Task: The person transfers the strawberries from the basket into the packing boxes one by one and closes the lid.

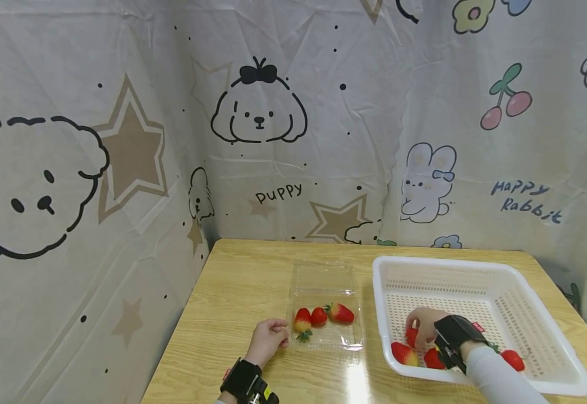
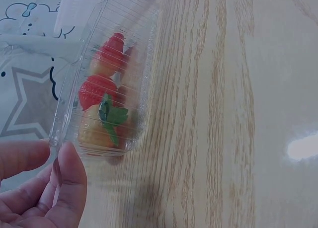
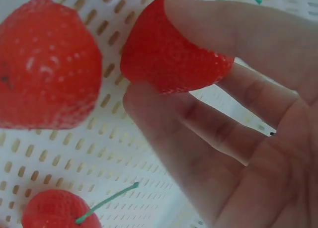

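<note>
At the near left corner of a clear plastic clamshell box (image 1: 324, 279), my left hand (image 1: 268, 341) pinches the rim between thumb and fingers (image 2: 69, 176). Inside the box lie a red-and-yellow strawberry (image 1: 302, 320) with green leaves, a round red fruit (image 1: 319, 317) and another strawberry (image 1: 342, 313). My right hand (image 1: 427, 325) reaches into a white plastic basket (image 1: 445, 260). Its thumb and fingers grip a red strawberry (image 3: 169, 49), partly covered by the thumb. Beside it in the right wrist view is a large red fruit (image 3: 47, 69), with a cherry (image 3: 54, 209) lower down.
More fruit lies in the basket's near part, including a red-and-yellow strawberry (image 1: 403, 354) and a red fruit (image 1: 513, 360) to the right. Basket and box stand side by side on a wood-grain table (image 1: 243, 280). A printed cloth (image 1: 293, 112) hangs behind and at the left.
</note>
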Demonstrator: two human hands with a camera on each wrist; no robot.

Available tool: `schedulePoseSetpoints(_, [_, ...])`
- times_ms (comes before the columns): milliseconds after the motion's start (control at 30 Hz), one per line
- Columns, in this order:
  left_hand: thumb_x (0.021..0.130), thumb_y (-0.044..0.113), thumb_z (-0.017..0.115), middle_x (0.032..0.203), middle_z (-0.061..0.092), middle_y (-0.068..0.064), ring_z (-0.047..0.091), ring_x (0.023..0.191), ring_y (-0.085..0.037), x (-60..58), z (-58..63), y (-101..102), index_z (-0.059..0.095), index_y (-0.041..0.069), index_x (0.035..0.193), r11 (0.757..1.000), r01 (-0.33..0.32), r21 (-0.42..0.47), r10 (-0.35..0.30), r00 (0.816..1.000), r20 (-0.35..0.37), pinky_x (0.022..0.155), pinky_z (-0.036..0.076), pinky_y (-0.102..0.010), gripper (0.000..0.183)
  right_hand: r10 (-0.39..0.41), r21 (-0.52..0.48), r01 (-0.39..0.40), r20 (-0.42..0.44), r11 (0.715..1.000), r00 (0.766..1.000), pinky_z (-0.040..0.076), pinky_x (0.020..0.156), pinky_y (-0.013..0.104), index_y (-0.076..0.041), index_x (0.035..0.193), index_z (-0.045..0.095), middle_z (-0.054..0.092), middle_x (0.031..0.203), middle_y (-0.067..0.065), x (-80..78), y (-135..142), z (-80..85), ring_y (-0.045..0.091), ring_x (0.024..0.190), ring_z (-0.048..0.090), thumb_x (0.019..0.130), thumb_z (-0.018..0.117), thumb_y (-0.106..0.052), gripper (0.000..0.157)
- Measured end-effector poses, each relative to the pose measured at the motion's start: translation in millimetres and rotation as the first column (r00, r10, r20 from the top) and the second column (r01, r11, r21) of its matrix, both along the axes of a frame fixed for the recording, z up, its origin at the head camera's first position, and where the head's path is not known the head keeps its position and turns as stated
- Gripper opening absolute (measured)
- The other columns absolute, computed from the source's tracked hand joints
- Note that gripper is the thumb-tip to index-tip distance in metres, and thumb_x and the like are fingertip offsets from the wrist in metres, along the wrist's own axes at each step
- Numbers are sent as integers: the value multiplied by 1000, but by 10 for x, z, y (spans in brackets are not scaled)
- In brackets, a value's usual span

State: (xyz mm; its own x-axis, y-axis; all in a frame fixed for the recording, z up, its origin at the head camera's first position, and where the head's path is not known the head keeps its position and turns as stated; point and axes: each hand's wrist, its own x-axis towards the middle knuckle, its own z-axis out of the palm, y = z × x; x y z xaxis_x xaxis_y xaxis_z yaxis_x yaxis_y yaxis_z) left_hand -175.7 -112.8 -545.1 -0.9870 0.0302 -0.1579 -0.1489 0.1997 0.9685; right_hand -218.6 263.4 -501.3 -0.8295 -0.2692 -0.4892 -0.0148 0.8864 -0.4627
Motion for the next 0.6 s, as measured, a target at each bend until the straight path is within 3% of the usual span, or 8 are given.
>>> schedulePoseSetpoints(267, [81,-7,55,74,49,-5,57,58,-9,4,20,5,54,-18,106,1000,-5,-2,5,1000,15,57,55,-25,28,-4,-42,1,-80,999,997,47,60,30,-11,89,64,53,80,5,-75,62,113,19,72,50,63,78,-3,31])
schedulePoseSetpoints(433, [81,-7,55,74,49,-5,57,58,-9,-2,17,5,54,-18,105,1000,-5,-3,5,1000,18,57,55,-26,27,15,-99,-31,-156,995,988,47,62,31,-8,98,64,56,85,5,-165,84,360,20,77,51,66,78,-7,34])
schedulePoseSetpoints(600, [81,-6,56,73,50,-6,58,58,-10,0,23,8,54,-18,106,1000,-2,-3,2,1000,17,57,55,-27,28,65,-166,-119,-295,979,953,51,64,32,0,103,62,59,88,7,-248,62,635,20,77,56,68,76,-4,38])
